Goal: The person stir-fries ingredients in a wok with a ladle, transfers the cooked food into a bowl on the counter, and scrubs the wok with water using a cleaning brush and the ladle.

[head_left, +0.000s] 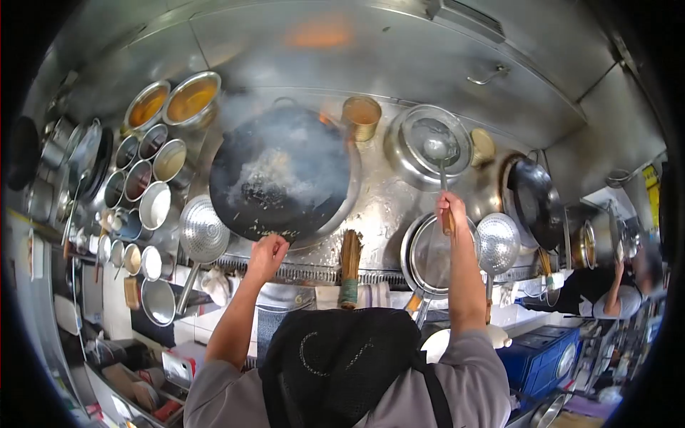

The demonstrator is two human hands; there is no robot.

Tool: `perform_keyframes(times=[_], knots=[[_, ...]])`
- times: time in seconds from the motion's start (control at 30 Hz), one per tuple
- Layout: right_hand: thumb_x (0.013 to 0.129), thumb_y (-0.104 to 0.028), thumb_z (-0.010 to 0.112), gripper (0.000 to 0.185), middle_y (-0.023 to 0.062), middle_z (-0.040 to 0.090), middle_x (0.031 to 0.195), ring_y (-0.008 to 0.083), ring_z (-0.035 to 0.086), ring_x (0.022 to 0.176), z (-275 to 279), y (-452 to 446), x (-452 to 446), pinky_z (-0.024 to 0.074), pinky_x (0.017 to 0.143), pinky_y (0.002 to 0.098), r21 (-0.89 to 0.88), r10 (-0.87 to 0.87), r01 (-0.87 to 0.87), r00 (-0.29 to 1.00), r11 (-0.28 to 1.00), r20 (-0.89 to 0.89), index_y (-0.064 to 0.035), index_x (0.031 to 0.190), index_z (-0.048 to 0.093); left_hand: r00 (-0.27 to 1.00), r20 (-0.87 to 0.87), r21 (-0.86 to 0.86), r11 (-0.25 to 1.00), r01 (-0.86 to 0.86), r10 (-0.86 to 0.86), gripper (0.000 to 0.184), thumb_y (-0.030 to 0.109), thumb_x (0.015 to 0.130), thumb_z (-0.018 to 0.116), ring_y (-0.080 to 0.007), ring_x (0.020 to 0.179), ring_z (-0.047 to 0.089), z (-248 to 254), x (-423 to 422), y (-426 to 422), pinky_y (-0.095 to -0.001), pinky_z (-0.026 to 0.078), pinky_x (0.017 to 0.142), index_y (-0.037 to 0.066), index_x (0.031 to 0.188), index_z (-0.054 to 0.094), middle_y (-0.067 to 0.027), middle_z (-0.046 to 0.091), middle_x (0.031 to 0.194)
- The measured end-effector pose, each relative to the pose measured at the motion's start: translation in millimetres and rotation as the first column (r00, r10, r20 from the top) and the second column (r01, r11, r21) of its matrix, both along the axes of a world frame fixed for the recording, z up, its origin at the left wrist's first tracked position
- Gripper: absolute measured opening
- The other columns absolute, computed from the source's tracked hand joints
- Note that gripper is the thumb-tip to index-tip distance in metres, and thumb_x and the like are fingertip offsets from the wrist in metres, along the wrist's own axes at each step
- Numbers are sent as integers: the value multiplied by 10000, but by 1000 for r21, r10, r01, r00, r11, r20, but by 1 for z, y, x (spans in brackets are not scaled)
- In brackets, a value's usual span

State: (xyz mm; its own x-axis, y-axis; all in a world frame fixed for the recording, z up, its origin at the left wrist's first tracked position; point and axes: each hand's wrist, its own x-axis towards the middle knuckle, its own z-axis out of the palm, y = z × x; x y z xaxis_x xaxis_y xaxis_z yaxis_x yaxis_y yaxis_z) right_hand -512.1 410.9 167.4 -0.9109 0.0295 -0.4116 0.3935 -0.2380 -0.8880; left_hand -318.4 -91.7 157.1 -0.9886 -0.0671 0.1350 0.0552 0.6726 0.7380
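My left hand (269,255) is closed at the near edge of a big black wok (321,207); the handle or cloth under the fingers, if any, is hidden. Steam rises from the wok, and pale bits of food (267,178) lie in its middle. My right hand (451,207) is wrapped round the wooden handle of a ladle (442,167). The ladle's bowl rests over a round metal basin (410,167) at the back right. Below that hand sit a stacked pan and strainer (432,260). A bamboo brush (350,267) stands between my hands.
Perforated skimmers lie left (203,228) and right (497,242). Seasoning pots (155,205) and two bowls of orange liquid (191,100) crowd the left. A tin can (362,118) stands behind. A second wok (535,192) leans at right. Another person (624,299) works at far right.
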Motion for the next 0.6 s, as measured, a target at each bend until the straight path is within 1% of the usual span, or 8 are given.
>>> perform_keyframes(times=[0.03, 0.07, 0.13, 0.2, 0.33, 0.47, 0.57, 0.6], knots=[[960, -158, 551, 112, -48, 477, 638, 41, 438, 470, 1, -3, 0, 394, 444, 224, -442, -30, 49, 998, 895, 49, -49, 957, 576, 1000, 23, 77, 997, 12, -14, 123, 170, 854, 699, -256, 721, 597, 5, 0, 0, -402, 442, 682, 84, 866, 612, -70, 603, 725], [960, -158, 551, 112, -48, 477, 638, 41, 438, 470, 10, -7, 8, 394, 444, 224, -442, -34, 51, 998, 896, 46, -49, 957, 576, 999, 49, 152, 988, 17, -25, 126, 144, 845, 711, -253, 720, 594, 8, 0, -1, -392, 452, 691, 74, 875, 610, -82, 606, 748], [965, -137, 549, 73, -66, 439, 647, 13, 397, 477, 46, -14, 39, 363, 430, 209, -591, -32, 64, 997, 804, 64, -68, 944, 559, 997, -49, 65, 996, 68, -65, 155, 110, 832, 725, -254, 737, 593, 8, -14, -8, -372, 473, 708, 56, 906, 599, -103, 609, 808], [970, -138, 544, 78, -66, 448, 663, 6, 395, 473, 77, -18, 67, 355, 421, 199, -606, -7, 59, 996, 793, 89, -65, 984, 566, 984, -160, -18, 996, 82, -84, 169, 113, 841, 719, -256, 757, 592, 10, -39, -13, -374, 478, 705, 49, 924, 586, -104, 608, 841], [977, -148, 536, 147, -65, 457, 687, -6, 379, 456, 123, -34, 108, 325, 380, 184, -530, 144, -92, 988, 843, 59, -72, 1095, 580, 990, -139, 236, 971, 36, -3, 165, 100, 859, 702, -184, 819, 617, 13, -111, 3, -324, 511, 773, 39, 990, 622, -83, 633, 918], [958, -134, 537, 226, -41, 447, 687, 2, 356, 423, 156, -71, 140, 293, 333, 194, -447, 226, -167, 971, 879, 81, -65, 1173, 529, 997, -80, 302, 953, 19, 5, 159, 146, 870, 672, -213, 810, 648, -8, -189, 33, -333, 522, 761, 34, 968, 617, -104, 666, 909], [927, -91, 564, 321, 6, 446, 685, 28, 365, 406, 166, -98, 151, 288, 311, 210, -394, 309, -255, 948, 883, 80, -49, 1226, 456, 987, -18, 378, 915, -140, 158, 158, 143, 859, 678, -207, 815, 650, -24, -226, 64, -330, 521, 758, 23, 941, 617, -108, 667, 904], [918, -74, 574, 355, 12, 448, 685, 38, 370, 405, 166, -106, 154, 289, 306, 216, -398, 347, -297, 936, 868, 58, -48, 1243, 434, 979, 155, 463, 865, -193, 135, 146, 131, 864, 659, -206, 831, 653, -13, -229, 72, -337, 526, 766, 22, 950, 616, -110, 669, 911]])
